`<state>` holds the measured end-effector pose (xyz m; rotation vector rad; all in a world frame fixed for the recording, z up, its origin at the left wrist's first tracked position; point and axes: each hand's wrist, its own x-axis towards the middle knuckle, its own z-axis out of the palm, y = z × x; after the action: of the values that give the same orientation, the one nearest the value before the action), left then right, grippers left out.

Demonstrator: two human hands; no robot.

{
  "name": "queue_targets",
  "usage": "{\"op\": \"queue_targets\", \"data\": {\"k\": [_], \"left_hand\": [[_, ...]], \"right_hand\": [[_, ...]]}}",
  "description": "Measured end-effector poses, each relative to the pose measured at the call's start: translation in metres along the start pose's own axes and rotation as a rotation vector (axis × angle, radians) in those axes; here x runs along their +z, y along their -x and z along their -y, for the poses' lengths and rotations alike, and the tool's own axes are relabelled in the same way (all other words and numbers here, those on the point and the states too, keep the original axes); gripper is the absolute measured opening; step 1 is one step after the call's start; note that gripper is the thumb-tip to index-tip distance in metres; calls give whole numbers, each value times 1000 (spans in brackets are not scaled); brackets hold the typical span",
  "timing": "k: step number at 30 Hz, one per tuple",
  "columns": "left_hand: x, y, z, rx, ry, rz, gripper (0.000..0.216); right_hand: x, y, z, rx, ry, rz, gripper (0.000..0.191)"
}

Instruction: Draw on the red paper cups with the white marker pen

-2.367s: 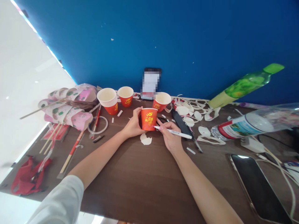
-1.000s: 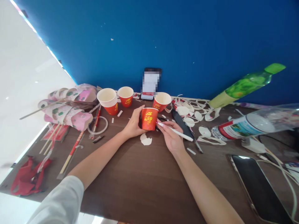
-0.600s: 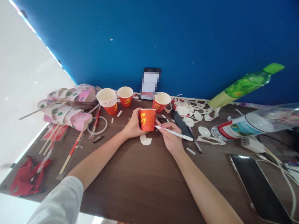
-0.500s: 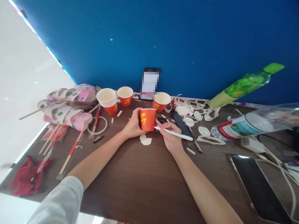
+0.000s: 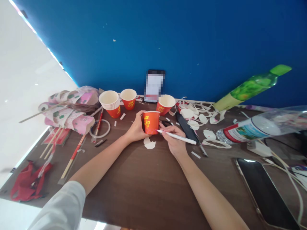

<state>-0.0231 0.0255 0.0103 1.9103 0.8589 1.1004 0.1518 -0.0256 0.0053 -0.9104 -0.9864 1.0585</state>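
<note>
Taking the held cup as the clock's centre, our left hand wraps its 9 o'clock side, while our right hand pinches a pen from 4 o'clock, the tip at or almost at the cup's lower wall. The cup is mid-desk, with a torn paper disc at 6 o'clock; whether its base touches the desk, we cannot tell. Its wall could dent if our left hand squeezes too hard; too slack a hold could let it swivel and send the tip astray. A finger brushing the faint pink marks might smear them, if wet. Just behind, at 1 o'clock, a rear cup stands in the way of any push backward. A cup stack is at 10, a lone cup nearer 11, a standing phone at 12. Toward 3 o'clock, a black tool and paper scraps crowd our pen side; farther out come a clear bottle and, at 4, a flat phone.
</note>
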Motion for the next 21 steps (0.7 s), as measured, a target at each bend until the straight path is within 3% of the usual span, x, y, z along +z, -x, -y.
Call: {"op": "queue_targets", "data": {"k": [15, 21], "left_hand": [[0, 1, 2, 18, -31, -12, 90], [1, 1, 4, 41, -28, -12, 96]], "right_hand": [[5, -3, 6, 7, -111, -1, 22], [5, -3, 12, 183, -234, -32, 23]]}}
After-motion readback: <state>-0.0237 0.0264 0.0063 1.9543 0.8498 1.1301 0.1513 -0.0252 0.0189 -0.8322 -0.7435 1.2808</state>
